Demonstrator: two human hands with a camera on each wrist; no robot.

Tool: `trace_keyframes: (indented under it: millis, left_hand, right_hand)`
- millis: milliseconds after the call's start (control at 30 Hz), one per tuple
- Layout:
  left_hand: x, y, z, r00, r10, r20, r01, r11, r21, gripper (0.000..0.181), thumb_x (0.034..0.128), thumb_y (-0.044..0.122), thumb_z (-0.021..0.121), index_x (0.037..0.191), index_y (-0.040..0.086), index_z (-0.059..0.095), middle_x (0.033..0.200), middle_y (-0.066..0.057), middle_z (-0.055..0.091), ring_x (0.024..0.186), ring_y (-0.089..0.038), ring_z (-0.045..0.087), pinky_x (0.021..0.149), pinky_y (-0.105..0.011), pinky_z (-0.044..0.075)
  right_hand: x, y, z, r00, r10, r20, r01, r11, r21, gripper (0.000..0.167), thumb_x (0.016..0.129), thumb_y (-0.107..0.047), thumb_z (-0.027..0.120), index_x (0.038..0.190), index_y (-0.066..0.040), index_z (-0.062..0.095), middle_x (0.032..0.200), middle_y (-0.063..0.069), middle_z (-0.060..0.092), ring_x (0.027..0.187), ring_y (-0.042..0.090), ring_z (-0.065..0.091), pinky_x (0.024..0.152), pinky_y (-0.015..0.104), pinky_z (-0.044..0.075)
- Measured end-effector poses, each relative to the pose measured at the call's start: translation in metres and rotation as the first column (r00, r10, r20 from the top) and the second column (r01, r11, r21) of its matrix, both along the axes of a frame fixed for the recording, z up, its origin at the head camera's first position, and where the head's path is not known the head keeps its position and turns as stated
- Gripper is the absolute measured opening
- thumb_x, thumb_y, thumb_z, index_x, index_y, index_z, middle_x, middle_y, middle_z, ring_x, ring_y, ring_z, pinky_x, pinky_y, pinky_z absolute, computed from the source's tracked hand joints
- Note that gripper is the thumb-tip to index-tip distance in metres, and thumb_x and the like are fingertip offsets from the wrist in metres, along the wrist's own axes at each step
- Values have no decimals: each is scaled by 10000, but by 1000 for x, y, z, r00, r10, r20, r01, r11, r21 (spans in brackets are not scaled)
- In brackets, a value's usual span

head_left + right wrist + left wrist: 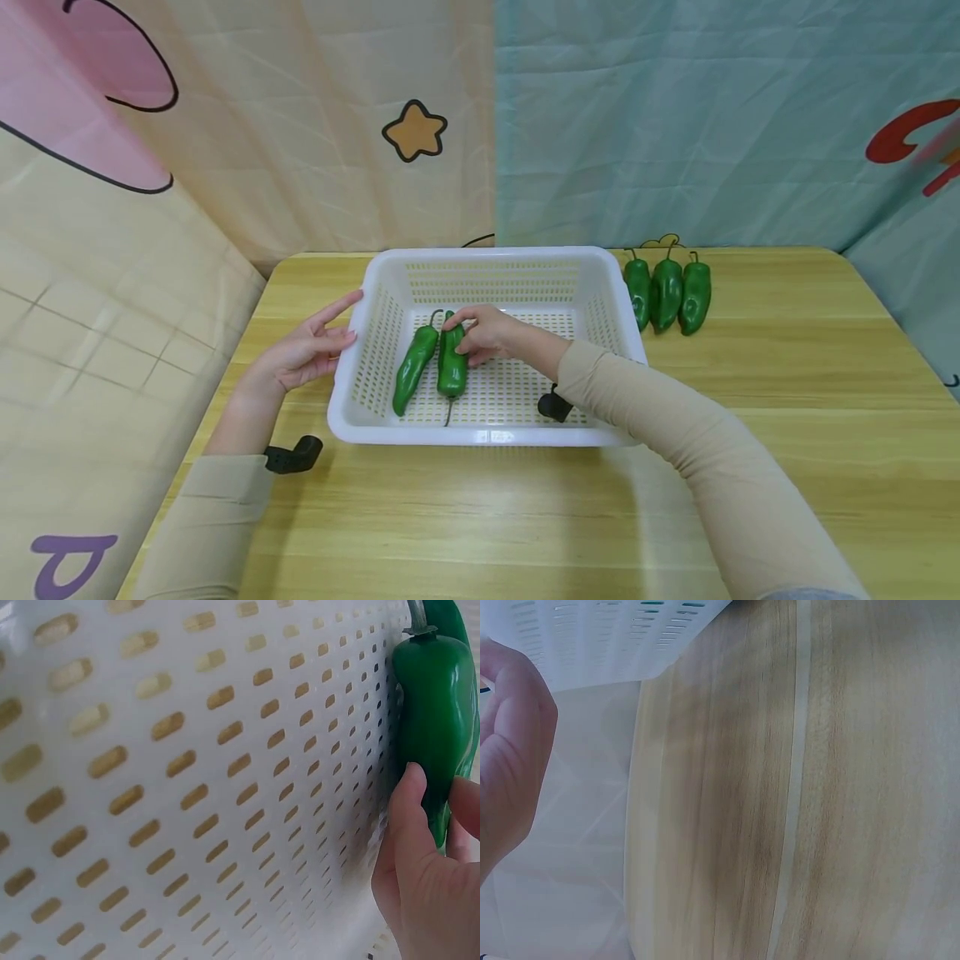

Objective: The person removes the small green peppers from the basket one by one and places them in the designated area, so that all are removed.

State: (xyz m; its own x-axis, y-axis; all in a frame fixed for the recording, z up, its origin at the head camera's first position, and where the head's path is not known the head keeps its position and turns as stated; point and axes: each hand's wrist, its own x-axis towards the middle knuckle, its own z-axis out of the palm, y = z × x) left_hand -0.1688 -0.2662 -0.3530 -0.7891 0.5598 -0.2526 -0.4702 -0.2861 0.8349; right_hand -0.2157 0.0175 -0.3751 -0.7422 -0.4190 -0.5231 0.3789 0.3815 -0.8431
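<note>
Inside a white perforated plastic basket, my right hand holds a green pepper between thumb and fingers, its stem toward me. In the right wrist view, fingers of the right hand lie on both sides of the pepper's lower end. Another green pepper lies just left of it on the basket floor, stem pointing away. My left hand touches the basket's left rim with extended fingers. The left wrist view shows part of the left hand below the basket wall.
Three green peppers, the middle one among them, lie side by side on the wooden table, right of the basket. Printed cloth hangs behind the table's far edge and along its sides. A black wrist camera sits on the left wrist.
</note>
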Motion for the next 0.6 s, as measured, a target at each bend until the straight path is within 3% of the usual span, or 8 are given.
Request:
trace_keyframes:
  millis: [367, 600]
  left_hand:
    - [-1, 0, 1, 1000, -4, -11, 4, 1000, -18, 728, 952, -42, 454, 1510, 217, 65, 1098, -109, 630, 974, -245, 639, 782, -375, 545]
    - [-1, 0, 0, 1000, -5, 5, 5, 1000, 10, 730, 952, -56, 441, 1510, 222, 61, 1097, -114, 627, 972, -244, 637, 781, -371, 546]
  right_hand:
    - [-2, 5, 3, 1000, -15, -5, 15, 1000, -14, 487, 787, 186, 582, 1207, -60, 589, 927, 134, 561, 649, 185, 596, 571, 270, 550]
    - [-3, 8, 9, 1000, 2, -9, -2, 999, -38, 469, 814, 162, 573, 1223, -69, 578, 952, 127, 526, 698, 183, 589, 713, 355, 559]
